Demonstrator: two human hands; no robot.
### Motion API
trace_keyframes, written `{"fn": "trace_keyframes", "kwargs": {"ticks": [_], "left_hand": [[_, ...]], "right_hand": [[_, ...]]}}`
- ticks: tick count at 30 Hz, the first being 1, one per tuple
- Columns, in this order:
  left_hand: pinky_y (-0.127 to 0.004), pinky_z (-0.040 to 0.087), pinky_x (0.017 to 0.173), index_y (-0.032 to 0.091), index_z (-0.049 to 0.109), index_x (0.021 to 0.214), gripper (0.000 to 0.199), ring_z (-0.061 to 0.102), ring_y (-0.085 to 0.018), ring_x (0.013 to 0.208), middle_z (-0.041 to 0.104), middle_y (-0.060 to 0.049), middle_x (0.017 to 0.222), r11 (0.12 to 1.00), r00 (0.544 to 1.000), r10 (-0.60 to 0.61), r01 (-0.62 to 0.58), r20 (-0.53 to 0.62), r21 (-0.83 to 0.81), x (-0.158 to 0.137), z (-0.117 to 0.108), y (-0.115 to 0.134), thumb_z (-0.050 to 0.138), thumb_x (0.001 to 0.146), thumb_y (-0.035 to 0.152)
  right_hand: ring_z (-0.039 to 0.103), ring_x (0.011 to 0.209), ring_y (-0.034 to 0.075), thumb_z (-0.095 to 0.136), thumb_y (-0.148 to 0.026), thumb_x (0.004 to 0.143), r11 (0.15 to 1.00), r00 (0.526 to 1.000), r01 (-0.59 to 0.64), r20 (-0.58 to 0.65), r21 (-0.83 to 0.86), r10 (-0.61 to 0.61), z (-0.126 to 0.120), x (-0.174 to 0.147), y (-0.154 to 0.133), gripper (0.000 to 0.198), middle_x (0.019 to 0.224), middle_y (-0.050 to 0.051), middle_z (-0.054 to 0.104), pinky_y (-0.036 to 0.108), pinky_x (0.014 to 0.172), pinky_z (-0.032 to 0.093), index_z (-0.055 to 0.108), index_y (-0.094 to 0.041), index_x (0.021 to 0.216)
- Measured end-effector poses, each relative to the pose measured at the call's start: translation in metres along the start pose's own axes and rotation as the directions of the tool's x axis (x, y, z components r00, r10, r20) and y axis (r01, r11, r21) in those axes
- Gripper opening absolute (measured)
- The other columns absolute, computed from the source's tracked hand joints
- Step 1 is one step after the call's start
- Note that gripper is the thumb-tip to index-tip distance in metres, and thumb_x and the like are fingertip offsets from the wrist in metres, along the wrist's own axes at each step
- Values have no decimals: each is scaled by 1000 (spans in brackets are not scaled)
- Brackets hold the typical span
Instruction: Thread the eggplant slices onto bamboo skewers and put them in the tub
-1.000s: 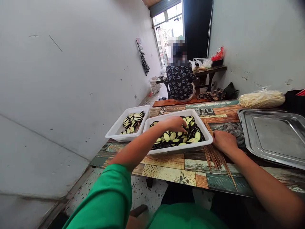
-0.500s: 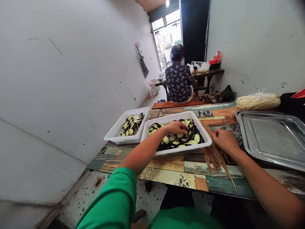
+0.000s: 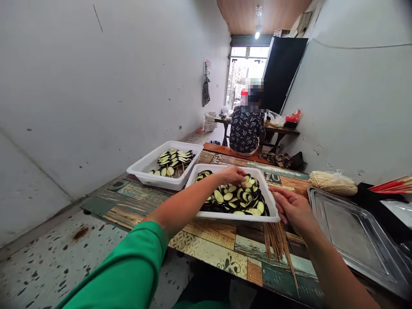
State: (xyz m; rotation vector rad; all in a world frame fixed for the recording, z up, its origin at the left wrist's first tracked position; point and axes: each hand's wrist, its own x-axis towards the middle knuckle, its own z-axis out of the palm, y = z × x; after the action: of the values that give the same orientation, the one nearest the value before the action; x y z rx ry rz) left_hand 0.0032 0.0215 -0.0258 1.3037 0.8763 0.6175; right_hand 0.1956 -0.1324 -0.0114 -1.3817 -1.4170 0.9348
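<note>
A white plastic tray (image 3: pixel 193 175) in front of me is full of sliced eggplant (image 3: pixel 228 196) with dark skin and pale green flesh. My left hand (image 3: pixel 234 175) reaches over it from the left, its fingers closed on an eggplant slice (image 3: pixel 247 180) near the far side. Beside the tray's right rim is my right hand (image 3: pixel 291 208), thumb and fingers pinched on what looks like a thin bamboo skewer, mostly hidden. Below that hand a loose bundle of bamboo skewers (image 3: pixel 276 242) lies on the table.
Left stands a second white tray (image 3: pixel 141 169) with skewered eggplant slices (image 3: pixel 175 161). On the right are stacked metal trays (image 3: pixel 349 231), a bag of pale skewers (image 3: pixel 333 182) and red-tipped sticks (image 3: pixel 392 184). Another person (image 3: pixel 246 128) sits beyond the wood-patterned table (image 3: pixel 206 234), back turned.
My right hand has lifted from the skewer bundle and moved left to the tray's rim. My left hand has shifted slightly within the tray, and its fingers have closed. The camera view has tilted.
</note>
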Motion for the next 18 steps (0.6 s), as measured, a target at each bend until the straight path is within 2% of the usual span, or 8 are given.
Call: {"fn": "trace_keyframes", "kwargs": {"ticks": [2,4,6,11,15,18], "left_hand": [[-16,37,43,13,62,73,16,56,-8,50,63,-2,66,995,999,-38,37,-11,-97,-2,1,5,75,64,12],[-13,30,38,11,60,69,11,48,-4,44,63,-4,65,974,995,-96,87,-33,-210,-3,1,10,71,70,12],[-11,29,37,10,58,68,11,44,-2,43,63,-6,66,928,988,-153,133,-32,-347,-4,2,16,65,75,9],[-7,29,37,8,57,71,13,41,0,44,63,-9,73,809,979,-195,125,-61,-574,-4,1,24,54,84,7],[-6,31,35,8,55,69,14,43,0,44,62,-10,74,757,965,-234,106,-116,-644,-5,1,27,56,83,8],[-5,35,36,7,55,70,14,45,0,45,62,-10,76,743,967,-243,129,-84,-657,-7,1,30,53,84,6]], "right_hand": [[41,37,10,52,-47,80,990,998,59,-20,-129,-62,11,6,-1,49,46,-5,48,22,37,31,63,-11,112],[54,51,13,52,-43,79,955,977,136,-122,-264,-173,19,11,5,46,61,3,63,25,48,42,67,-10,108],[61,63,17,51,-40,79,927,961,150,-168,-344,-218,22,12,14,44,78,9,71,27,57,46,69,-10,106],[65,67,20,50,-41,79,909,974,157,-92,-386,-208,16,0,18,45,83,10,74,28,57,49,72,-12,104],[67,72,21,51,-40,79,897,968,200,-63,-394,-244,15,-5,11,41,87,9,75,30,62,52,74,-14,100],[68,76,21,51,-39,80,899,967,201,-66,-389,-245,15,-4,11,40,92,9,75,30,66,53,73,-14,102]]}}
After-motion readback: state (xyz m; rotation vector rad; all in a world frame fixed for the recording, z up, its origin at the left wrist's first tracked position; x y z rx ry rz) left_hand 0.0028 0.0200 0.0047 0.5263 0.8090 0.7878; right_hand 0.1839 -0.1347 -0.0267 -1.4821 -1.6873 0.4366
